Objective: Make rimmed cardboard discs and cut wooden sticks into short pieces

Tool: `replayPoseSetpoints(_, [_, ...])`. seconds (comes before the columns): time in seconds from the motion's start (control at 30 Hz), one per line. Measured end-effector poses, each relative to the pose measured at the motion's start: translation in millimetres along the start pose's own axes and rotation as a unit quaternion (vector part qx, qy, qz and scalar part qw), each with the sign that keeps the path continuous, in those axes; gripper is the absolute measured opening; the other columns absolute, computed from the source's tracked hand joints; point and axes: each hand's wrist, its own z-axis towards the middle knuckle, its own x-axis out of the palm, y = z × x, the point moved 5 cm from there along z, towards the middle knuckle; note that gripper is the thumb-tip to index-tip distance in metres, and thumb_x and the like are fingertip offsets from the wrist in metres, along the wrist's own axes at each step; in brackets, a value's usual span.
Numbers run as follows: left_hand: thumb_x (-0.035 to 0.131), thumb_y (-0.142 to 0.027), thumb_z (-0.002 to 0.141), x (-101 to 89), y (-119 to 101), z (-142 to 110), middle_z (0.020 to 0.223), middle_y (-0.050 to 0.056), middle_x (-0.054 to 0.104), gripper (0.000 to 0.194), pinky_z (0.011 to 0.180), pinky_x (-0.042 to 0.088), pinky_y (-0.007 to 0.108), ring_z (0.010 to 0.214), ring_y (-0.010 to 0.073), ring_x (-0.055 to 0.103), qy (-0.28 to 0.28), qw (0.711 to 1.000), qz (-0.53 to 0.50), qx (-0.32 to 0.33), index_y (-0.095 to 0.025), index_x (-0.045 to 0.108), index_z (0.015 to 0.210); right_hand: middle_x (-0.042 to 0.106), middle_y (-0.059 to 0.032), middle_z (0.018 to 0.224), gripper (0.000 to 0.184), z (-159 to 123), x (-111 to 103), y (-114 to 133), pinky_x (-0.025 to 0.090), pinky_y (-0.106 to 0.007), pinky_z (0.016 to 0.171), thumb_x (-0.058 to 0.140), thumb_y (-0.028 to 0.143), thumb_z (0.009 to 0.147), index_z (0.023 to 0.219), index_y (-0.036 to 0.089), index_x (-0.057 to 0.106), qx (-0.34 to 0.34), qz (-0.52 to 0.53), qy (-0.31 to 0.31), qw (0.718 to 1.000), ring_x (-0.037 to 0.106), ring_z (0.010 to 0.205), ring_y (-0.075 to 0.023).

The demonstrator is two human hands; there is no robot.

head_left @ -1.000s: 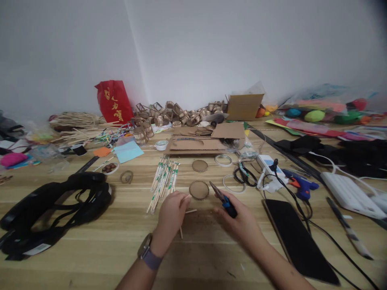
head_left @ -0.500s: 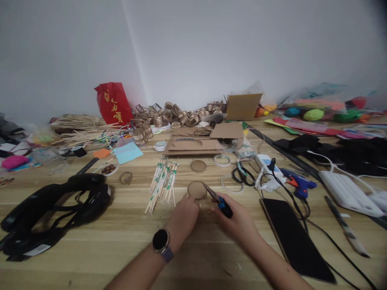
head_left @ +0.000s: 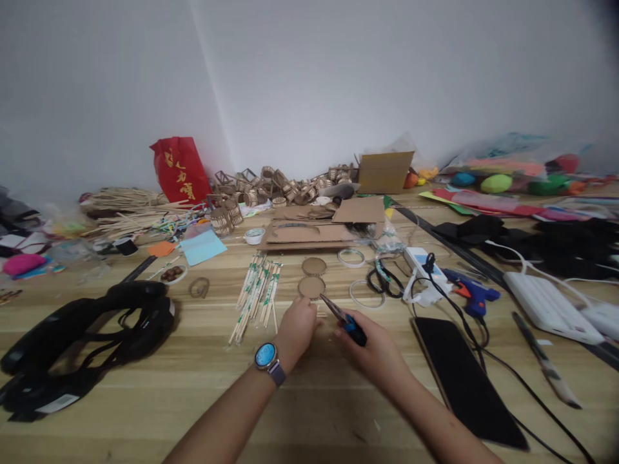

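Observation:
A round cardboard disc [head_left: 312, 287] with a ridged rim lies on the table in front of me. My left hand [head_left: 297, 325], a watch on its wrist, has its fingers closed at the disc's near edge. Small pale bits beside those fingertips are too blurred to name. Needle-nose pliers [head_left: 349, 324] with blue and black handles are gripped in my right hand [head_left: 374, 348]. Their pointed tip reaches the disc's right edge; whether the jaws pinch anything I cannot make out. Just beyond lies a second cardboard disc [head_left: 314, 266].
Wrapped wooden sticks [head_left: 258, 290] lie left of the discs. Tape rings [head_left: 351, 258], black-handled scissors [head_left: 384, 280], a blue glue gun [head_left: 476, 296] and a phone [head_left: 469, 380] lie to the right. Cardboard sheets [head_left: 309, 233] lie behind; a black headset [head_left: 87, 341] is at left.
The nearer disc has moved away from me, close to the second disc, with my left hand following. The pliers stay at its right edge. The watch face has lit up.

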Motion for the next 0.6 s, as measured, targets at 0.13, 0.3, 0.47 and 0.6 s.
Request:
replayPoseSetpoints(0.13, [0.049,-0.027,0.093,-15.6,6.9,-20.5,0.102,0.013,0.063,0.021,0.088,0.044,0.037,0.102,0.0257,0.056,-0.016,0.999,0.006,-0.043,-0.012,0.063,0.095,0.071,-0.0069,0.092,0.030,-0.9,4.2,-1.4,0.050,-0.033,0.079,0.049,0.033,0.082,0.104,0.019,0.062,0.001,-0.011,0.020,1.000,0.065,0.084,-0.0227])
replayPoseSetpoints(0.3, [0.042,-0.009,0.088,-26.4,36.5,-47.3,0.093,0.017,0.067,0.020,0.074,0.045,0.034,0.086,0.0260,0.064,0.050,0.983,0.028,-0.174,-0.009,0.061,0.094,0.070,-0.0090,0.095,0.026,0.2,9.3,-15.1,0.049,-0.033,0.078,0.046,0.030,0.083,0.101,0.018,0.061,0.006,-0.076,0.017,0.997,0.064,0.088,-0.0235])
replayPoseSetpoints(0.47, [0.036,0.003,0.081,-23.6,48.7,-55.1,0.088,0.016,0.069,0.033,0.068,0.043,0.030,0.082,0.0231,0.067,0.064,0.977,0.008,-0.201,-0.009,0.058,0.103,0.068,-0.0129,0.102,0.026,4.1,14.4,-20.8,0.046,-0.035,0.084,0.045,0.019,0.082,0.103,0.016,0.061,-0.015,-0.155,0.045,0.987,0.060,0.096,-0.0249])
replayPoseSetpoints(0.6, [0.038,0.002,0.079,-20.4,48.7,-55.8,0.089,0.018,0.069,0.031,0.067,0.041,0.029,0.082,0.0237,0.067,0.060,0.974,-0.015,-0.219,-0.008,0.057,0.101,0.068,-0.0109,0.102,0.031,7.2,18.4,-5.9,0.043,-0.030,0.083,0.049,0.012,0.078,0.107,0.016,0.061,-0.027,-0.233,0.097,0.967,0.059,0.097,-0.0234])
